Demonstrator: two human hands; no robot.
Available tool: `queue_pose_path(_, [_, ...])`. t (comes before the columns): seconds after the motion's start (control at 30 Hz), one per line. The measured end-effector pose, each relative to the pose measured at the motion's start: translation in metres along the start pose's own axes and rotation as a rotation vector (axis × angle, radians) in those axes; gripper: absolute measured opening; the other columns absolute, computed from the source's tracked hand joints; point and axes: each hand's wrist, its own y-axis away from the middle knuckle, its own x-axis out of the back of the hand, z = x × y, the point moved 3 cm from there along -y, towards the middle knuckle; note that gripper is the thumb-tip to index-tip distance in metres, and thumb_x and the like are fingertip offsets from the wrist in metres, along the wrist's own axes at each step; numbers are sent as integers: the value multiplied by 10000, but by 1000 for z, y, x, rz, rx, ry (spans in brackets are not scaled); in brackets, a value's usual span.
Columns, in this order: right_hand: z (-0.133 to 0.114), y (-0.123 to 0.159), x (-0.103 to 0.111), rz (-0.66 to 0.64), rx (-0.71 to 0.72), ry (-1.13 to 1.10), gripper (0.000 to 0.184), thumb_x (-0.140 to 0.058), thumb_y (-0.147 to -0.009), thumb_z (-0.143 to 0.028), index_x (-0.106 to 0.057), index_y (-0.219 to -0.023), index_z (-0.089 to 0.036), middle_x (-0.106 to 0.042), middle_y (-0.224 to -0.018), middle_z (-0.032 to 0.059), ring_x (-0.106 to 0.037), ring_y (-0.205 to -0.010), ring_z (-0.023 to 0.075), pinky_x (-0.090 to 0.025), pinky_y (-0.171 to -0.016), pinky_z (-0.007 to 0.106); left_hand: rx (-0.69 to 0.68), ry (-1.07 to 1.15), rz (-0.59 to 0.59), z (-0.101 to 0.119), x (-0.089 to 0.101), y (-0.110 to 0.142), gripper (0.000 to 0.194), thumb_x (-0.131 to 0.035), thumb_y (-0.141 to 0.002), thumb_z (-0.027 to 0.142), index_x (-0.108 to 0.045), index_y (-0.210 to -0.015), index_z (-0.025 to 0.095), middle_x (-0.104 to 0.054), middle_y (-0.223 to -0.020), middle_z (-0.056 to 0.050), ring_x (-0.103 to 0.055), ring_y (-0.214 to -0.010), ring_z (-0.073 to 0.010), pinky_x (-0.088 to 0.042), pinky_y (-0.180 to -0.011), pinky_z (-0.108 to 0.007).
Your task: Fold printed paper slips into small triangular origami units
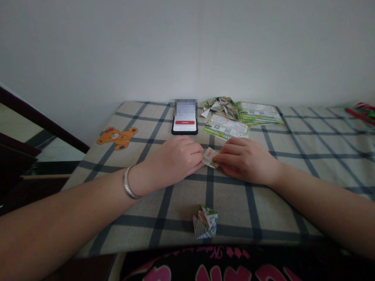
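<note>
Both hands meet over a small folded piece of printed paper [210, 157] lying on the checked cloth [164, 195]. My left hand [175, 159], with a silver bracelet on its wrist, is curled and pinches the paper's left side. My right hand [246, 159] presses and pinches the paper's right side with its fingertips. A finished folded paper shape [205, 222] stands near the table's front edge, between my forearms and apart from both hands.
A phone [184, 117] with a lit screen lies beyond the hands. To its right are printed leaflets [227, 127], a stack of more leaflets [258, 112] and several folded paper pieces [220, 106]. Red and green items [361, 111] lie far right. The table's left edge drops off.
</note>
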Motion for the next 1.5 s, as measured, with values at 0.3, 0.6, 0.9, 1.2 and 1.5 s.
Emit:
queue_pose_path(0.3, [5, -3, -4, -45, -201, -215, 194, -520, -880, -195, -699, -950, -170, -612, -806, 54, -551, -783, 186, -417, -705, 307, 70, -58, -2, 5, 4, -2, 205, -507, -932, 262, -644, -821, 158, -656, -842, -38, -586, -791, -194, -448, -733, -342])
queue_pose_path(0.6, [9, -3, -4, -61, -381, -212, 215, -506, -908, -256, -696, -930, -157, -677, -846, 72, -598, -805, 198, -437, -708, 308, 308, 121, -59, 0, 1, -5, 190, -561, -879, 273, -645, -747, 167, -630, -763, -27, -585, -743, -185, -416, -671, -329])
queue_pose_path(0.9, [14, -3, -10, -71, -571, -305, 187, -565, -872, -296, -695, -958, -192, -695, -805, 40, -587, -702, 162, -418, -632, 281, 406, 261, -51, -7, -5, -5, 222, -568, -889, 316, -677, -773, 161, -645, -736, -30, -569, -687, -150, -386, -623, -296])
queue_pose_path(1.2, [17, -5, -12, -91, -589, -345, 199, -565, -851, -298, -720, -929, -202, -702, -780, 26, -586, -673, 150, -411, -606, 271, 412, 209, -95, -10, -10, -7, 274, -563, -899, 371, -659, -734, 175, -653, -723, -31, -584, -707, -177, -375, -647, -319])
queue_pose_path(1.5, [17, -4, -14, -29, -557, -339, 162, -598, -824, -280, -725, -867, -189, -688, -730, 25, -571, -647, 141, -406, -590, 263, 389, 203, -112, -9, -10, -8, 242, -559, -898, 319, -637, -729, 164, -637, -745, -43, -548, -776, -201, -378, -671, -330])
